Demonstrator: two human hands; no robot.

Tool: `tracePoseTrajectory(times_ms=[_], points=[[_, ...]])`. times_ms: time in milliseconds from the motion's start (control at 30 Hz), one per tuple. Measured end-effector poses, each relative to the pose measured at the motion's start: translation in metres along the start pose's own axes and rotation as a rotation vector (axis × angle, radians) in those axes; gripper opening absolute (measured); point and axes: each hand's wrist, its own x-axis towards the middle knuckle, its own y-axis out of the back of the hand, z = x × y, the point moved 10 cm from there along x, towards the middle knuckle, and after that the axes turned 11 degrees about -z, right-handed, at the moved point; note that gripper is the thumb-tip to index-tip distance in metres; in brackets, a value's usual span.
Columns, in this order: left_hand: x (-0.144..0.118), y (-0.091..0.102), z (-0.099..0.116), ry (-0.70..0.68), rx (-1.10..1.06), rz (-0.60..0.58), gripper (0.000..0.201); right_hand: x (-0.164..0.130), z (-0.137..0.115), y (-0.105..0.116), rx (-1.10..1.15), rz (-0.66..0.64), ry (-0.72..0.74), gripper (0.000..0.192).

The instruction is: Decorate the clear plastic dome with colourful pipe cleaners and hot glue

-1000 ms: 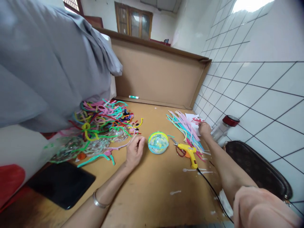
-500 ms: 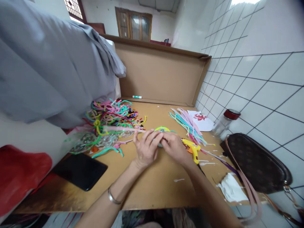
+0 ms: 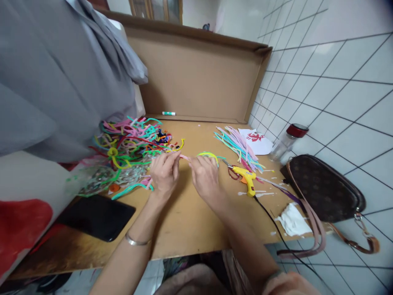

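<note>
Over one table (image 3: 181,223), left hand (image 3: 165,171) grips one pink strip (image 3: 184,157); right hand (image 3: 205,177) likewise.

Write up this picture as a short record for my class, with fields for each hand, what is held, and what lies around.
Left hand: closed, gripping a pink strip
Left hand location: left of centre
Right hand: closed on the same pink strip
Right hand location: near centre
Behind right hand: yellow-rimmed round object, mostly hidden
Right side: yellow glue gun; bundle of coloured strips; jar with red lid; brown bag
Left side: tangled pile of coloured strips; flat black object
Back: marker
</note>
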Motion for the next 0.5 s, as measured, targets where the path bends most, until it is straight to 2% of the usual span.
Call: tracePoseTrajectory(times_ms=[167, 267, 400, 500], points=[[0.001, 0.003, -0.008, 0.066, -0.091, -0.012, 0.023, -0.028, 0.036, -0.006, 0.082, 0.116, -0.052, 0.032], [0.002, 0.003, -0.009, 0.08, -0.122, -0.019, 0.023, -0.036, 0.053, -0.013, 0.128, 0.134, -0.035, 0.031], [0.0, -0.003, 0.006, -0.031, -0.136, -0.073, 0.021, -0.046, 0.06, -0.023, 0.269, 0.153, 0.028, 0.032], [-0.003, -0.011, 0.027, -0.149, -0.129, -0.132, 0.02, -0.055, 0.066, -0.019, 0.427, 0.244, 0.054, 0.032]])
